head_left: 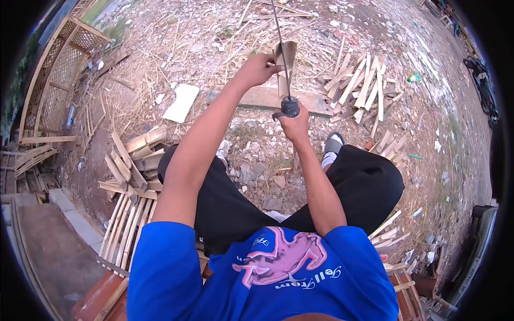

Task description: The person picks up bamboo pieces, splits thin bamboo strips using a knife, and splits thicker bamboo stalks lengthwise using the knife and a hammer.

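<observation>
My right hand point(296, 124) is wrapped round the black handle point(289, 107) of a long, thin-bladed machete point(282, 32). Its blade points away from me, past the upper edge of the view. My left hand point(259, 69) grips the side of a curved piece of split bamboo point(287, 53), fingers partly hidden behind it. The blade passes in front of the bamboo; whether they touch I cannot tell. Under the bamboo's lower end lies a flat wooden plank point(251, 98) on the ground.
Split bamboo strips point(369, 85) are heaped at the right. More bamboo pieces point(134, 158) are stacked by my left knee, near a slatted bamboo rack point(126, 224). A white sheet point(182, 103) lies on littered ground. A lattice panel point(56, 80) leans at the far left.
</observation>
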A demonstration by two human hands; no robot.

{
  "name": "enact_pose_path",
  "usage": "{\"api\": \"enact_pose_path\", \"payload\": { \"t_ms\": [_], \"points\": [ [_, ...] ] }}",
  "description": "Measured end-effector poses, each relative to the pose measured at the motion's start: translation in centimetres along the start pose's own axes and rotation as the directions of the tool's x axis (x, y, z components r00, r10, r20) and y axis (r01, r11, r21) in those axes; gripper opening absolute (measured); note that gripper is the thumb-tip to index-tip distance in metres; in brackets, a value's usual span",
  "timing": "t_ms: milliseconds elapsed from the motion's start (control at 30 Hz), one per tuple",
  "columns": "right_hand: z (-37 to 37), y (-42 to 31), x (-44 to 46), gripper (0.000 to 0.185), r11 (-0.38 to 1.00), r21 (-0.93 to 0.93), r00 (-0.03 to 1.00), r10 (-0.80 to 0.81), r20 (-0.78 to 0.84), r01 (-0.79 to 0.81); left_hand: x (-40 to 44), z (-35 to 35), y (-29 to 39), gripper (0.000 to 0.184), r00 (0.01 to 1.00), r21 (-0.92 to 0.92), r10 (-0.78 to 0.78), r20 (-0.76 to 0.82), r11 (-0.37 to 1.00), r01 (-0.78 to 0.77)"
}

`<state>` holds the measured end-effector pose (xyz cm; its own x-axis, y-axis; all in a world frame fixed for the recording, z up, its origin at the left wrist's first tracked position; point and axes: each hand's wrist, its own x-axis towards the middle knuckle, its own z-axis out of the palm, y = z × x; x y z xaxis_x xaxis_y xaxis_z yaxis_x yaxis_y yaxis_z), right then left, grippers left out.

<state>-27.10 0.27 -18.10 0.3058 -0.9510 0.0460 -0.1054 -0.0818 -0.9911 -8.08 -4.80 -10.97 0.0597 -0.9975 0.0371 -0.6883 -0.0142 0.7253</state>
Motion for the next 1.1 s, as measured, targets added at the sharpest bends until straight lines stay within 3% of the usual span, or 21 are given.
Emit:
{"api": "enact_pose_path", "payload": {
  "t_ms": [33, 167, 500, 633, 767, 833, 933, 1100],
  "points": [
    [-0.2, 0.3, 0.2, 0.026, 1.0, 0.02, 1.0, -0.009, -0.003, 0.009, 0.3, 0.2, -0.2, 0.043, 0.999, -0.028, 0.036, -0.035, 0.999, -0.037],
    [-2.5, 0.7, 1.9, 0.027, 0.996, 0.053, 0.991, 0.057, 0.124, -0.064, 1.5, 0.6, -0.3, 0.04, 0.991, 0.199, 0.095, -0.099, 0.977, -0.074],
    [-7.9, 0.1, 2.8, 0.024, 0.956, 0.088, 0.9, 0.228, 0.372, -0.279, 1.8, -0.2, 0.8, 0.036, 0.993, 0.25, 0.08, 0.085, 0.963, -0.099],
    [-10.0, 0.3, 3.9, 0.025, 0.965, 0.092, 0.872, 0.18, 0.454, -0.247, 2.2, -0.3, 0.1, 0.031, 0.986, 0.237, 0.085, 0.142, 0.964, -0.118],
    [-9.5, 0.3, 4.0, 0.026, 0.995, -0.008, 0.924, 0.098, 0.37, -0.102, 2.2, 0.5, -1.1, 0.039, 0.987, 0.08, 0.161, 0.014, 0.984, -0.162],
    [-8.5, 0.3, 3.5, 0.028, 0.991, 0.011, 0.939, 0.121, 0.323, -0.131, 1.7, 1.2, -0.5, 0.045, 0.981, 0.033, 0.174, -0.082, 0.985, -0.172],
    [-6.2, 0.5, 2.3, 0.031, 0.994, 0.032, 0.971, 0.095, 0.222, -0.104, 2.1, 1.7, -0.2, 0.053, 0.983, 0.233, 0.11, -0.145, 0.97, -0.074],
    [-4.8, 0.2, 1.7, 0.031, 0.99, 0.008, 0.977, 0.134, 0.166, -0.138, 2.5, 2.2, -0.6, 0.051, 0.965, 0.201, 0.156, -0.211, 0.973, -0.113]
  ]
}}
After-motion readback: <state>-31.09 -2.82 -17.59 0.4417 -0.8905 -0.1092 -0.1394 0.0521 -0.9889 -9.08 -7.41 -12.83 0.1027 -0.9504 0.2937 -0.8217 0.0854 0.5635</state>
